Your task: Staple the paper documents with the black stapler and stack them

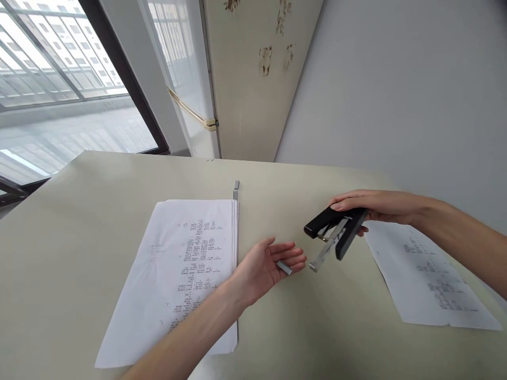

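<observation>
Your left hand (259, 269) lies palm up and open, with a staple strip (284, 267) resting unpinned, so tilting could spill it. Your right hand (356, 203) grips the splayed black stapler (350, 235) above the tabletop (309, 327), nearer its right edge than its left.

Black stapler (350, 233); staple strip (284, 267) probably grey; white paper stack (170, 279), dark print.

Daylight poured through the window (79, 124) at left, a railing (82, 98) and a building (75, 39) outside! Up top stood the fridge (241, 100), brown patches (265, 60) blotching its side; grey wall (396, 89) rose right, pale table (67, 237) spread below.
</observation>
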`<state>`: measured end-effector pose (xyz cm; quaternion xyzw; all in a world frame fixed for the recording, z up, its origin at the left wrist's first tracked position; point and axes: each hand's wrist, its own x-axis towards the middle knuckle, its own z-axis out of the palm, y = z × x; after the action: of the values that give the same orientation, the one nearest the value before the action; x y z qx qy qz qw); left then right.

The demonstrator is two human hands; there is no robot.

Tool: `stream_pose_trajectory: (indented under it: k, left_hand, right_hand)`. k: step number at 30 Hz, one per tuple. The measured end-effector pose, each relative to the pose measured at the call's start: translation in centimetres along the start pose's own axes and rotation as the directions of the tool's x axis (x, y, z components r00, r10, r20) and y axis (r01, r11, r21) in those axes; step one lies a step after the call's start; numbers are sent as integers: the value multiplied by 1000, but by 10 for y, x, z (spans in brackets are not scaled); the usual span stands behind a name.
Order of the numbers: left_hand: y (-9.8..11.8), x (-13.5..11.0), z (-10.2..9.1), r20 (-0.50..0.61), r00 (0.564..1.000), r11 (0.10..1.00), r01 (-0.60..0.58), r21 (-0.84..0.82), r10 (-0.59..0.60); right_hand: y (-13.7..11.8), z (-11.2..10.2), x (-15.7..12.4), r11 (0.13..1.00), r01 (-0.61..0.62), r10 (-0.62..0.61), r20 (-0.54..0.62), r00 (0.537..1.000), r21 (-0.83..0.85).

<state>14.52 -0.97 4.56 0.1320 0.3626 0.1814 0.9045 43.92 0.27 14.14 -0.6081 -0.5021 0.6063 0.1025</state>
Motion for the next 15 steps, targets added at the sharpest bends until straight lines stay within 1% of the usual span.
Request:
stream_pose_trajectory:
  k: [1, 3, 5, 6, 7, 10, 12, 15]
  left_hand:
    - [-1, 0, 3, 3, 1000, 1000, -15, -18, 15]
    - [-1, 4, 11, 13, 999, 998, -38, -40, 39]
    - [-3, 12, 19, 17, 998, 997, -58, -46, 59]
    - [-4, 19, 24, 16, 997, 997, -69, -43, 69]
    - [-7, 26, 29, 15, 997, 996, -79, -35, 79]
    - [-17, 55, 46, 31, 993, 993, -114, 31, 113]
    - [-26, 75, 59, 63, 989, 983, -144, 112, 137]
    - [-42, 107, 81, 138, 975, 939, -208, 273, 176]
  right_hand:
    - [7, 0, -8, 999, 6, -4, -40, 999, 44]
    - [23, 5, -24, 988, 46, -20, -171, 985, 149]
    - [38, 16, -42, 961, 107, -15, -337, 941, 257]
    - [45, 22, -51, 945, 123, 6, -393, 920, 303]
    - [52, 29, -60, 929, 144, 25, -444, 896, 342]
    - [77, 44, -84, 887, 201, 64, -542, 838, 415]
    - [98, 48, -97, 866, 237, 98, -614, 783, 440]
    - [133, 49, -114, 808, 319, 178, -722, 668, 495]
